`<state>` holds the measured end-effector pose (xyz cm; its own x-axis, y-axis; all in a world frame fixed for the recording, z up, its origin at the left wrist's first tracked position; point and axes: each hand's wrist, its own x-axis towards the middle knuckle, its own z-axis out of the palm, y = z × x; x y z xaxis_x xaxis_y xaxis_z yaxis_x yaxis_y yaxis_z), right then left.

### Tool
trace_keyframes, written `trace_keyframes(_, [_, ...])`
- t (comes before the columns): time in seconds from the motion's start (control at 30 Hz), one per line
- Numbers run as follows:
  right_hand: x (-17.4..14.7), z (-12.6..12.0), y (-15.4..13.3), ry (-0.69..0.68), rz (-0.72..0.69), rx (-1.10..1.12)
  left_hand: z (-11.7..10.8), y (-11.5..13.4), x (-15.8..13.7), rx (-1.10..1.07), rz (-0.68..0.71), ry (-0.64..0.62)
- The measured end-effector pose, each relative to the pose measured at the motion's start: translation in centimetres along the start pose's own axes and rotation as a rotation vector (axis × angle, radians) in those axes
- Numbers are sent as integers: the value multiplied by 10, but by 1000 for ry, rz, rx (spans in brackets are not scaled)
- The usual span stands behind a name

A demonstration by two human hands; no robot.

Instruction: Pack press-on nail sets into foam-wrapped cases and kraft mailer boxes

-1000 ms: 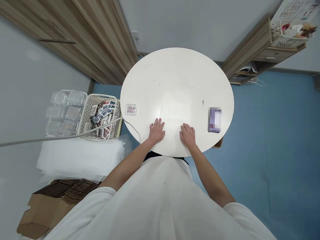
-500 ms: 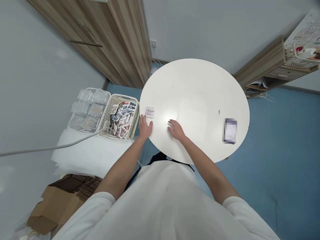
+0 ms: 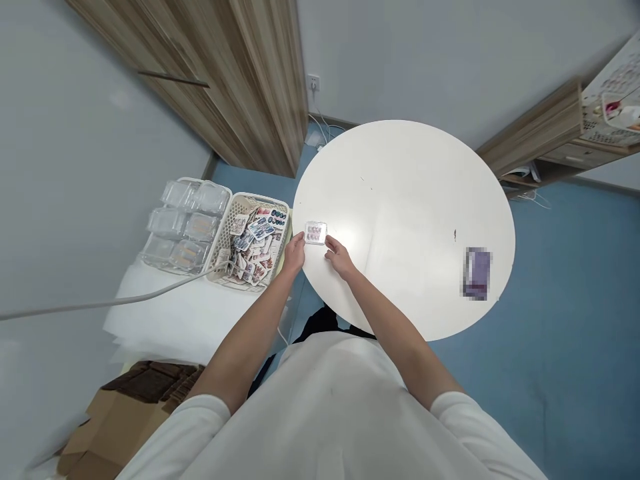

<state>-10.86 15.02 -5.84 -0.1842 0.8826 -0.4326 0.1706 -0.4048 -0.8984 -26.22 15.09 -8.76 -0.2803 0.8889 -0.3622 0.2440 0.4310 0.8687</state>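
A small clear plastic case [image 3: 315, 233] shows two rows of pinkish press-on nails inside. It is at the left part of the round white table [image 3: 410, 180], close to the table's edge. My left hand [image 3: 295, 252] grips the case's left side, its fingers closed at that edge. From the other side, my right hand [image 3: 340, 259] has its fingertips on the lower right corner, thumb bent below. Whether the case rests on the table or is slightly lifted, I cannot tell.
Left of the table, a white basket [image 3: 287, 230] holds many nail cards. Beside it stands another basket [image 3: 227, 190] with clear plastic boxes. A pale cable [image 3: 165, 291] crosses in front. A blurred purple object [image 3: 477, 273] lies at the table's right. An open cardboard box [image 3: 113, 423] is lower left.
My left hand has closed on the case's left side. My right hand has moved left to its right edge. The case has shifted a little inward from the table's edge.
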Motion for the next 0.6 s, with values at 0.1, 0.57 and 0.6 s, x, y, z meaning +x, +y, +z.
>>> trace_keyframes(0.1, [-7,-10,3,16,-8,-72,8,2,-8,-45,9,7])
trace_keyframes(0.57, [-86,-107,27,361,-39,-163,94,33,-61,50,202,-347])
trace_keyframes(0.6, [-92,-115,31,370,-38,-183,101,35,-66,69,217,-374])
